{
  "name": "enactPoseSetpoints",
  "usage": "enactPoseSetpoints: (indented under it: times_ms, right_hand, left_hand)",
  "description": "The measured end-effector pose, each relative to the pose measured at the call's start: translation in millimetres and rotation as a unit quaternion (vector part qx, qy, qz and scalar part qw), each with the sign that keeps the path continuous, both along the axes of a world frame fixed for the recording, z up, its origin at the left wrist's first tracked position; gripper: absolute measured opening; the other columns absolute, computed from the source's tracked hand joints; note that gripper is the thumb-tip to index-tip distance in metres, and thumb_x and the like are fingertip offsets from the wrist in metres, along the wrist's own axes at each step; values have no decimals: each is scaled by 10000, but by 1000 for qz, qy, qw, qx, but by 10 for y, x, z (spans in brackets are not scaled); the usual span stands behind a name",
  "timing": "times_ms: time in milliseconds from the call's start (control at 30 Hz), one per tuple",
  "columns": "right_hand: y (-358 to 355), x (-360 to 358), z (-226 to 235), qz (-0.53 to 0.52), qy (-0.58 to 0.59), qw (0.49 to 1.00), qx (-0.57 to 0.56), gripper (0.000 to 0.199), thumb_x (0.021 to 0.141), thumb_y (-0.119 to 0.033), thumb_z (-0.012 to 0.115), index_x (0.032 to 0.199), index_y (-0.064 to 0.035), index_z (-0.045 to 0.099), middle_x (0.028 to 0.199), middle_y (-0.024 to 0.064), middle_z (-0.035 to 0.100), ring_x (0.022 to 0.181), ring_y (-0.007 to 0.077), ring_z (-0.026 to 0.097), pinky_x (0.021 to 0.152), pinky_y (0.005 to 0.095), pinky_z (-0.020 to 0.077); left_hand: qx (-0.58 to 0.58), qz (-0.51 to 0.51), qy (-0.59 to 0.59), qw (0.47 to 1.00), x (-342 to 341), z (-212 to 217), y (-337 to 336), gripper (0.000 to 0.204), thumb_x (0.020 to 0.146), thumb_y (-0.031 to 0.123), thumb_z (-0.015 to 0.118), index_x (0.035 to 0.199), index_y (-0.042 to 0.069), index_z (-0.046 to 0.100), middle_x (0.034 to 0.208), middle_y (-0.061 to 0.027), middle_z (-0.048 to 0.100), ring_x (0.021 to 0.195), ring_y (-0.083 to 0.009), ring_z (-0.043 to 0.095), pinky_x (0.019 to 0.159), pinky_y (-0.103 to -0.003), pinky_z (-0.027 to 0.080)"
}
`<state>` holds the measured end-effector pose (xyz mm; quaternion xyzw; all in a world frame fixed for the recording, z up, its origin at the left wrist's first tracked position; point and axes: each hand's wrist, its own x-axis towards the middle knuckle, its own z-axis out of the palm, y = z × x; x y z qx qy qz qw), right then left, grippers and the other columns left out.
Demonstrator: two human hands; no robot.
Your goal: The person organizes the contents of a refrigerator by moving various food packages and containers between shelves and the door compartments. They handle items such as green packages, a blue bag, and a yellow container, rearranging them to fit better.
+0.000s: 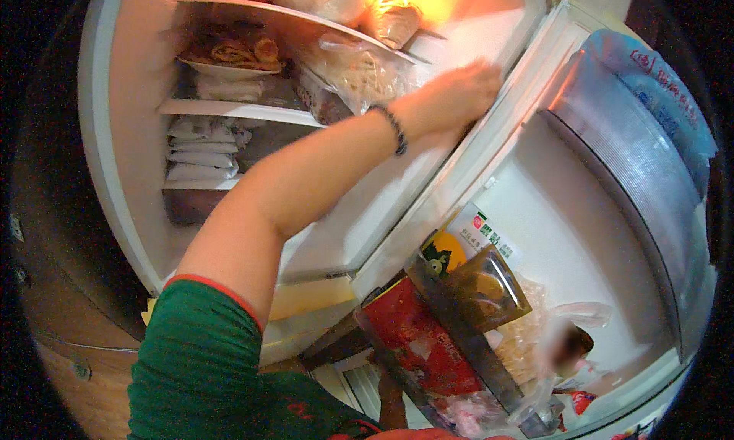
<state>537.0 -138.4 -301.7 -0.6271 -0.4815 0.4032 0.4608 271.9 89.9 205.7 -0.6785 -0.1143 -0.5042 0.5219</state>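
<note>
One hand only in view, the left hand, fingers flat and spread against the white fridge wall, gripping nothing. Just left of the fingers, crinkled clear plastic food bag on the glass shelf; right hand unseen.

I see a plate of rolled pancakes on a shelf, stacked white packets below, a red packet in the door rack.

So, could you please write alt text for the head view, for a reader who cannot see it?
A person's left hand rests on the inner edge of an open fridge, its forearm wearing a dark bracelet. Shelves hold a plate of food and a clear bag; the open door carries a red packet.
</note>
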Motion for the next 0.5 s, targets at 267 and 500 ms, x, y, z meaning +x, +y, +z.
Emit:
enactPoseSetpoints:
  times_ms: [267,500]
  right_hand:
    - [27,-43,-42,1,-6,1000,26,251,904,-221,541,1094,-56,541,937,44,575,836,168,558,756,335,464]
    - [97,-175,-63,18,1,999,45,256,905,-224,538,1098,-56,537,943,46,571,842,170,555,759,337,462]
  left_hand:
    - [-201,16,138,970,-126,-2105,-296,240,725,134,532,869,-18,651,1066,-159,559,1123,-286,466,1034,-408,320]
    - [-345,-44,357,867,-314,-3718,-178,110,734,119,555,694,34,613,814,-115,565,866,-261,552,776,-369,470]
